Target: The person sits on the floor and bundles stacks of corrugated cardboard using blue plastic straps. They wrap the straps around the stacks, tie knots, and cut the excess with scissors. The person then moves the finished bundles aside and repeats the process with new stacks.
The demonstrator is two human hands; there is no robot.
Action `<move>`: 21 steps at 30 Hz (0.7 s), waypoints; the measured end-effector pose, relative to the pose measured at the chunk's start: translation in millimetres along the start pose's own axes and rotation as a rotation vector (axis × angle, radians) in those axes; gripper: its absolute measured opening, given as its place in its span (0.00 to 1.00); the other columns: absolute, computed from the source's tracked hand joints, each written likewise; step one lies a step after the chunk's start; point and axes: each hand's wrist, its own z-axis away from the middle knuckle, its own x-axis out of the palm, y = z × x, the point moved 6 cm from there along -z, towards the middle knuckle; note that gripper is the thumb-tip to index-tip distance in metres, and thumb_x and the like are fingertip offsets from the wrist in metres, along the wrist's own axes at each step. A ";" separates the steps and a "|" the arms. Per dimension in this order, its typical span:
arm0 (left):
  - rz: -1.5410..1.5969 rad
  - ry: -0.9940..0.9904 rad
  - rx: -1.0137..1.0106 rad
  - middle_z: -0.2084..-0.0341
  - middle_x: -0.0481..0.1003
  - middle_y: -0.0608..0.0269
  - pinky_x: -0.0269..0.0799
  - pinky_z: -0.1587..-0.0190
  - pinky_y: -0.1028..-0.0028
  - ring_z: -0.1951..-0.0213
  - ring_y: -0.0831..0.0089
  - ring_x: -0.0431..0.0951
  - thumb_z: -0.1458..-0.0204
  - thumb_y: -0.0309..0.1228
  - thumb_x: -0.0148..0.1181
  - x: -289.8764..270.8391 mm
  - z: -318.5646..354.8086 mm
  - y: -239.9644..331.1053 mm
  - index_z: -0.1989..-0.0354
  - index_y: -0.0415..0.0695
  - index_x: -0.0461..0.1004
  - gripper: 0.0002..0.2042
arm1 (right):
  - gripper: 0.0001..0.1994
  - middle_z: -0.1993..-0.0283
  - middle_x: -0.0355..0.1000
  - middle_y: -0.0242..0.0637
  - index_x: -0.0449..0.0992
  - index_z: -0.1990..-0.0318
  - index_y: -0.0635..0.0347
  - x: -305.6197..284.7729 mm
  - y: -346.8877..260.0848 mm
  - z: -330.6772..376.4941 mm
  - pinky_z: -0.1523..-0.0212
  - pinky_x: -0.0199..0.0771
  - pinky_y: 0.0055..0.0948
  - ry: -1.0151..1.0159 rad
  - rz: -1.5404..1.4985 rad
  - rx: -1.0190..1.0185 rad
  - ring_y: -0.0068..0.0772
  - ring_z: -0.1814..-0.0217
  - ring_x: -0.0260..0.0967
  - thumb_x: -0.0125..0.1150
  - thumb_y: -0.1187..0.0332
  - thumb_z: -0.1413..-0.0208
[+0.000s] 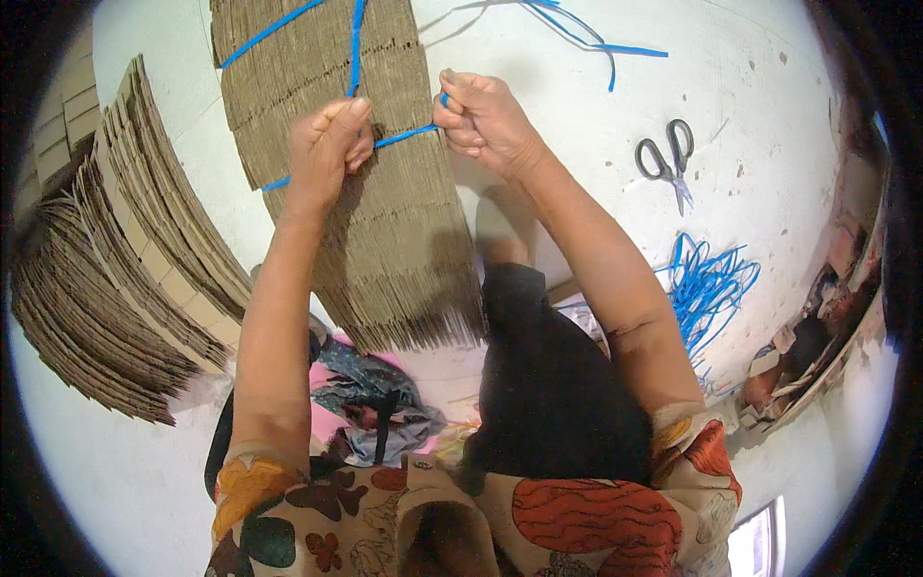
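Landmark: long bundle of flat brown corrugated cardboard sheets, lying on the white floor ahead of your knees.
Left hand: your grip is clamped on the thin blue plastic strap atop the bundle.
Right hand: fist closed on the same strap at the bundle's right edge.
Strap: crosses the bundle, taut between your fists.
Grey-handled scissors: right of the bundle, well apart.
Loose blue strap coil: right, beyond your forearm.
Fanned cardboard stacks: left of the bundle.

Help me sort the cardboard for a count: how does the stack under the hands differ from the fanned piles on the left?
The tied stack is crossed by blue strap, which both hands grip; the fanned piles have no strap and go untouched. The tied stack lies compact in front of the person; the fanned piles spread loosely in arcs. Both are brown corrugated cardboard on the pale floor.
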 end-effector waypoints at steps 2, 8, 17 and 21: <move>0.042 0.009 -0.049 0.90 0.56 0.72 0.47 0.84 0.80 0.87 0.82 0.54 0.43 0.39 0.49 -2.6 -0.5 -3.3 0.84 0.45 0.61 0.18 | 0.17 0.84 0.59 0.30 0.60 0.80 0.55 2.2 -1.8 0.4 0.92 0.43 0.14 0.007 0.072 -0.003 0.12 0.90 0.44 0.52 0.60 0.42; 0.165 -0.022 -0.088 0.90 0.55 0.73 0.47 0.84 0.81 0.86 0.83 0.54 0.44 0.42 0.51 -9.4 -1.5 -2.7 0.84 0.47 0.59 0.19 | 0.15 0.85 0.58 0.28 0.59 0.80 0.54 -1.6 -3.2 -3.1 0.92 0.43 0.15 0.057 0.208 0.014 0.12 0.89 0.44 0.50 0.62 0.42; -0.474 -0.435 0.218 0.86 0.67 0.63 0.63 0.79 0.77 0.82 0.78 0.68 0.48 0.36 0.53 107.7 -23.7 73.7 0.77 0.39 0.71 0.12 | 0.08 0.79 0.65 0.32 0.71 0.73 0.60 -9.6 11.9 8.6 0.85 0.57 0.23 0.120 -0.023 -0.284 0.24 0.83 0.58 0.59 0.65 0.51; -0.861 -0.592 0.450 0.84 0.68 0.58 0.64 0.75 0.71 0.78 0.74 0.70 0.48 0.38 0.53 128.2 -63.3 84.7 0.79 0.38 0.69 0.15 | 0.07 0.72 0.68 0.33 0.71 0.65 0.60 -5.6 9.7 25.2 0.77 0.63 0.23 0.078 0.199 -0.301 0.22 0.73 0.64 0.57 0.67 0.48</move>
